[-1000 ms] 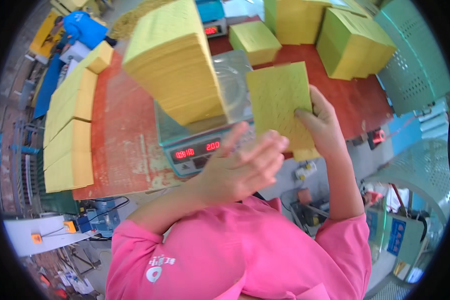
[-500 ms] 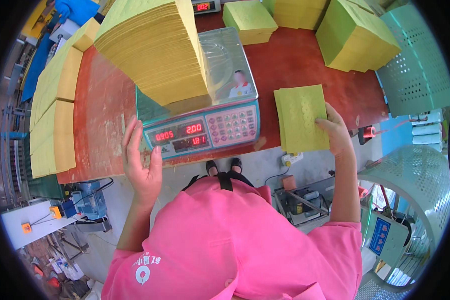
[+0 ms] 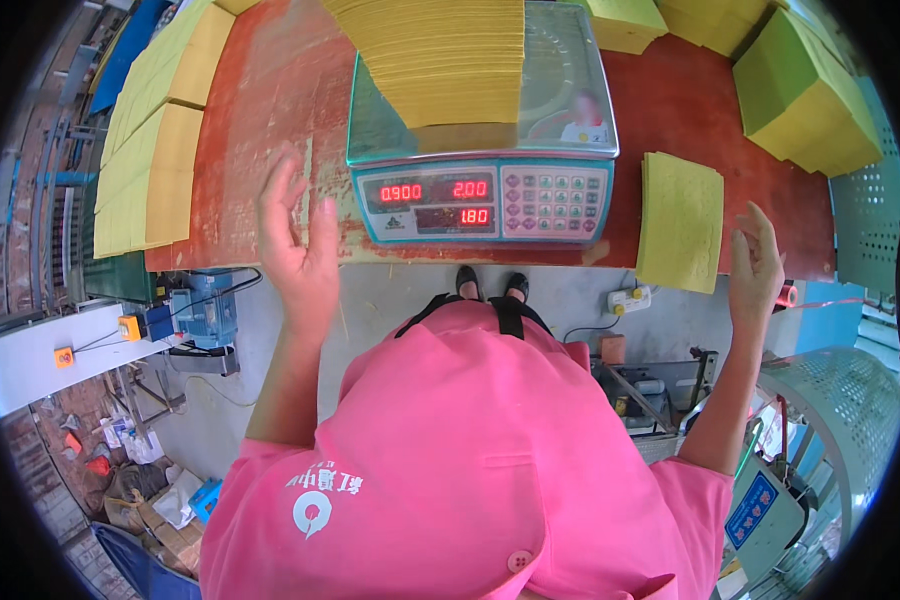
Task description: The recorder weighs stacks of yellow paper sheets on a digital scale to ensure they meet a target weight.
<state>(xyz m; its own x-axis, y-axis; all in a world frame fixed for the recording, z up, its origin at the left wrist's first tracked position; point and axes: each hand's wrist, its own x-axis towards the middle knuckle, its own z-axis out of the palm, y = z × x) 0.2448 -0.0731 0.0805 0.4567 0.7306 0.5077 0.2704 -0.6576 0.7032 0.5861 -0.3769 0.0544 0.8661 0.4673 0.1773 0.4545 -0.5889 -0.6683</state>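
A tall stack of yellow paper sheets [image 3: 440, 65] stands on the plate of a digital scale [image 3: 555, 200] with red lit readouts. To the scale's left, my left hand [image 3: 300, 240] is raised with fingers apart, holding nothing. A thin bundle of yellow sheets [image 3: 680, 220] lies to the right of the scale and overhangs the table's front edge. Just right of that bundle, my right hand [image 3: 757, 258] is off it, its fingers partly spread and nothing in them.
The red table [image 3: 250, 130] carries rows of yellow paper stacks [image 3: 165, 165] along its left side. More yellow stacks [image 3: 810, 95] stand at the far right. A perforated metal guard [image 3: 840, 410] is at my right. A white power strip [image 3: 630, 299] lies below the front edge.
My right hand has let go of the thin bundle and drawn away to the right. The view has shifted, and the scale's readout has dropped slightly. My left hand has come away from the scale.
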